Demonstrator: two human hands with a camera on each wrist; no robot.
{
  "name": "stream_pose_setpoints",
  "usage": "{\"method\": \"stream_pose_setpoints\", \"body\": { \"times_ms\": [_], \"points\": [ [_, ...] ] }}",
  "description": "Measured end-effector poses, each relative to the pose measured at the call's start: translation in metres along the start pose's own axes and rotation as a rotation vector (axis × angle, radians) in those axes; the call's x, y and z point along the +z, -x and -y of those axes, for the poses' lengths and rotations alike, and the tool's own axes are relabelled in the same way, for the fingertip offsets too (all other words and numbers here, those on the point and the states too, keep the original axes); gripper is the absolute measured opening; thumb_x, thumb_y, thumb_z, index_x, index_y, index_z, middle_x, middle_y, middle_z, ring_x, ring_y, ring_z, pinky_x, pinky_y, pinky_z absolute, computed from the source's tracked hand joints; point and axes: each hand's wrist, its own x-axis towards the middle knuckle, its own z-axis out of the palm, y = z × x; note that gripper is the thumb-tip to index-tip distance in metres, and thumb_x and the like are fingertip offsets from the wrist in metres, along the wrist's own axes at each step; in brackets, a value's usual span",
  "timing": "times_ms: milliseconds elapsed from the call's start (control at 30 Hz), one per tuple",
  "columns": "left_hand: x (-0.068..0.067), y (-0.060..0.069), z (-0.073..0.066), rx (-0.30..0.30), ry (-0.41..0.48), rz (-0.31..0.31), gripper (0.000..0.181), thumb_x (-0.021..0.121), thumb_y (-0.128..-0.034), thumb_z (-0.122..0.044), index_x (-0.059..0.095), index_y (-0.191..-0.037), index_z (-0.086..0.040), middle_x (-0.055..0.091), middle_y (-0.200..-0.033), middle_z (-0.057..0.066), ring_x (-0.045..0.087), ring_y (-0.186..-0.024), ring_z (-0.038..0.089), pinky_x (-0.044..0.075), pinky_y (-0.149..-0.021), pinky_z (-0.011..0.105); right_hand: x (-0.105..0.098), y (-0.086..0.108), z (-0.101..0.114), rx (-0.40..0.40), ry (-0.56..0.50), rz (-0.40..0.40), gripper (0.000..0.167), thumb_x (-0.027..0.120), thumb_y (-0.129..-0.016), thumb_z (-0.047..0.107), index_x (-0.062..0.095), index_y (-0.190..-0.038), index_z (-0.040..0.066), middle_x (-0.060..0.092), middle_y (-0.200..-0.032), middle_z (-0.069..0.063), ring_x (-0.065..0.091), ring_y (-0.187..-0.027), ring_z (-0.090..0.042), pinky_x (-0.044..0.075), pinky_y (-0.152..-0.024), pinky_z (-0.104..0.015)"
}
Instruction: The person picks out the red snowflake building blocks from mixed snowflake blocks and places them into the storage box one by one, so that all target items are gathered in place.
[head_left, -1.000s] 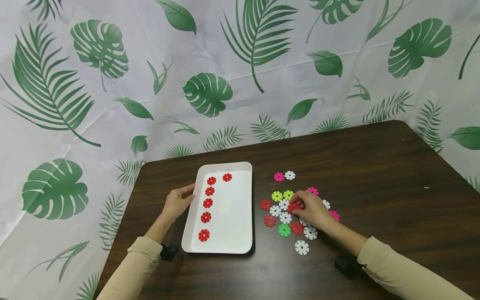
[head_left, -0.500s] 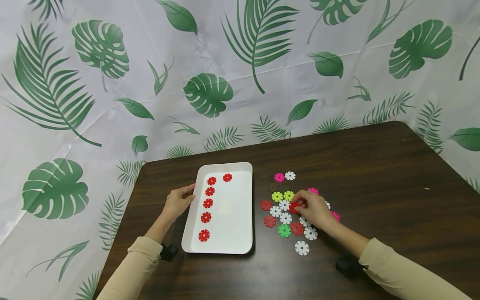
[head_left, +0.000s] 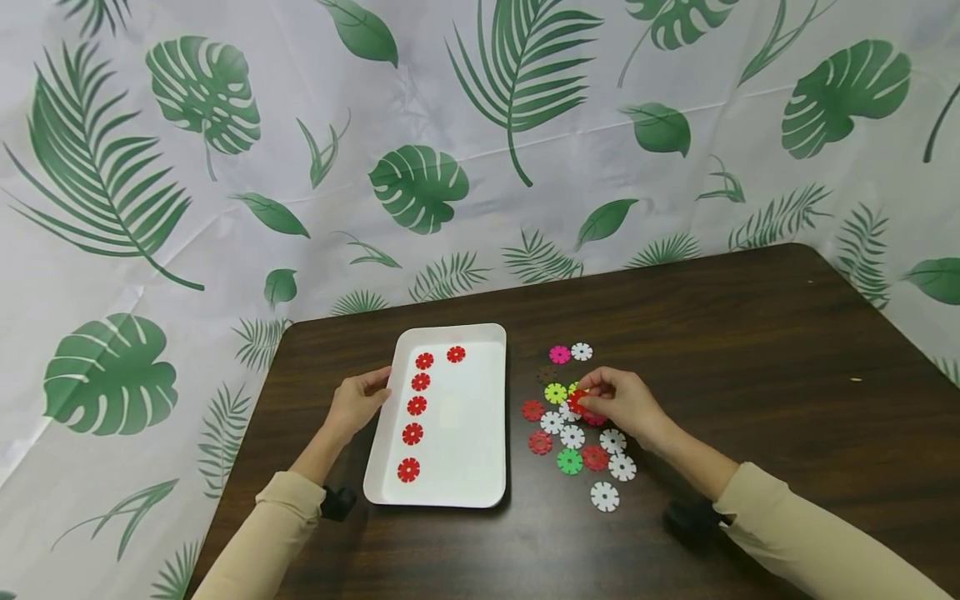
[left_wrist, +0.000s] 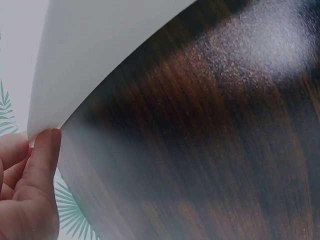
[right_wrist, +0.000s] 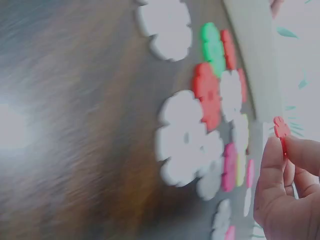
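- Right hand shifted toward counter's left edge, fingers pinching red notched disc.
- White tray lies that way, long axis near-to-far; left hand pinches its rim.

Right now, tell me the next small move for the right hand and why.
Probably carry the pinched red disc left to the white tray and lay it near the lone red disc beside the column of five. The right hand holds it clear of the table, the left hand holds the tray's edge, and only red discs lie inside.
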Motion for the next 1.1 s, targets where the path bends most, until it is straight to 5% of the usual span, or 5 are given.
{"method": "stream_pose_setpoints", "body": {
  "times_ms": [300, 767, 1100],
  "points": [
    [0.001, 0.002, 0.0, 0.01, -0.008, -0.003, 0.041, 0.057, -0.092, -0.007, 0.052, -0.133, -0.001, 0.057, -0.127, 0.022, 0.061, -0.1, 0.031, 0.053, -0.087, 0.041, 0.01, -0.013, 0.02, 0.087, -0.207, 0.07, 0.023, 0.064, -0.086, 0.002, 0.059, -0.107, -0.007, 0.061, -0.088, -0.011, 0.058, -0.075, -0.017, 0.057, -0.071, -0.028],
    [0.0, 0.003, 0.0, 0.016, -0.003, -0.008, 0.041, 0.058, -0.0919, -0.007, 0.053, -0.132, -0.001, 0.057, -0.128, 0.022, 0.061, -0.101, 0.031, 0.054, -0.086, 0.04, 0.047, -0.044, 0.058, 0.095, -0.345, 0.12, 0.024, 0.063, -0.086, -0.002, 0.058, -0.109, -0.007, 0.057, -0.084, -0.009, 0.059, -0.076, -0.017, 0.054, -0.083, -0.043],
    [0.0, 0.003, 0.0, 0.02, -0.001, -0.007, 0.04, 0.057, -0.0919, -0.005, 0.053, -0.132, 0.0, 0.057, -0.128, 0.023, 0.061, -0.1, 0.031, 0.054, -0.086, 0.04, 0.089, -0.075, 0.08, 0.133, -0.307, 0.103, 0.017, 0.066, -0.083, -0.002, 0.062, -0.1, -0.003, 0.055, -0.08, -0.008, 0.056, -0.069, -0.014, 0.057, -0.069, -0.027]
  ]
}}
